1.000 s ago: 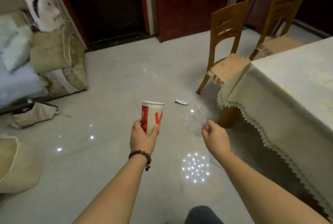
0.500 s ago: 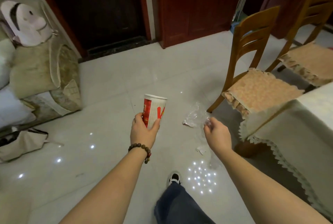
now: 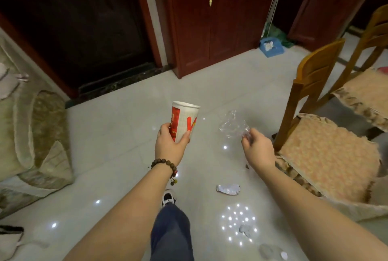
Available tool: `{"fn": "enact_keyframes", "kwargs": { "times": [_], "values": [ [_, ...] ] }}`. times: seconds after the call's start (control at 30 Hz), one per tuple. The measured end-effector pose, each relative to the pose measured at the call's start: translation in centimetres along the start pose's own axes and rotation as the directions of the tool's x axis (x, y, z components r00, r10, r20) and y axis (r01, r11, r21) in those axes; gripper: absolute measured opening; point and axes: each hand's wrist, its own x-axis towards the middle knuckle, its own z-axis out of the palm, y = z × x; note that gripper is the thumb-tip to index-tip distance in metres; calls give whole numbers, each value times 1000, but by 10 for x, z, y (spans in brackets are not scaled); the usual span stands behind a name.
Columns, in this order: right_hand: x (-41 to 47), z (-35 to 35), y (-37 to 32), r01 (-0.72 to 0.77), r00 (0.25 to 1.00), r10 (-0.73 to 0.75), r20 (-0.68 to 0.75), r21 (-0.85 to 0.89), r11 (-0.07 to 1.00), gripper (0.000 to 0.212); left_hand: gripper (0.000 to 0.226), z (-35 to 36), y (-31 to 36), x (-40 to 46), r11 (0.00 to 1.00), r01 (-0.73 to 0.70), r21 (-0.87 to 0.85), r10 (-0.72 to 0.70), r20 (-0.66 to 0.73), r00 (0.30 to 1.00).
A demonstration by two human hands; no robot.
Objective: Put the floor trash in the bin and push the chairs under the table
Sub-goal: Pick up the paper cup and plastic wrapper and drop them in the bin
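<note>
A pale glossy tiled floor (image 3: 117, 155) fills most of the view, backed by a dark doorway and dark red wooden cabinet doors (image 3: 212, 19). At the left edge a beige upholstered sofa arm (image 3: 39, 134) is seen. At the right, two wooden chairs stand clear of the table: the nearer chair (image 3: 319, 134) with a patterned seat cushion, the farther chair (image 3: 369, 67) behind it. A corner of tablecloth (image 3: 357, 208) is seen at the lower right. A blue dustpan (image 3: 271, 46) with white scraps in it lies by the cabinet.

A red-and-white paper cup (image 3: 183, 121) is held upright by the left hand (image 3: 171, 145), its fingers wrapped around the cup's lower part; the printing on it cannot be read. A beaded bracelet (image 3: 165, 165) is worn on that wrist. A crumpled clear plastic wrapper (image 3: 232, 124) is pinched by the fingertips of the right hand (image 3: 255, 147), above the floor.

A crumpled silver wrapper (image 3: 227, 189) is left lying on the floor below the right forearm, and small pale scraps (image 3: 244, 230) lie nearer the bottom edge.
</note>
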Motion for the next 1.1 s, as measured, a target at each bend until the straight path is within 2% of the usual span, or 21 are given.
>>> {"fn": "enact_keyframes", "kwargs": {
  "times": [0.17, 0.33, 0.53, 0.83, 1.1],
  "values": [
    [124, 55, -28, -78, 996, 77, -52, -18, 997, 25, 63, 19, 10, 157, 999, -50, -9, 50, 75, 996],
    [242, 90, -65, -209, 972, 210, -109, 22, 978, 15, 62, 26, 43, 312, 993, -115, 25, 108, 190, 976],
    [351, 100, -76, -294, 940, 297, -169, 41, 955, 10, 61, 79, 95, 439, 974, -220, 50, 193, 321, 927],
    [531, 68, -11, -388, 858, 407, -314, 123, 913, 16, 61, 261, 183, 568, 941, -338, -13, 298, 506, 809],
    [727, -24, 80, -437, 763, 468, -445, 178, 882, 21, 60, 448, 342, 680, 901, -430, -63, 381, 589, 712]
  ]
}}
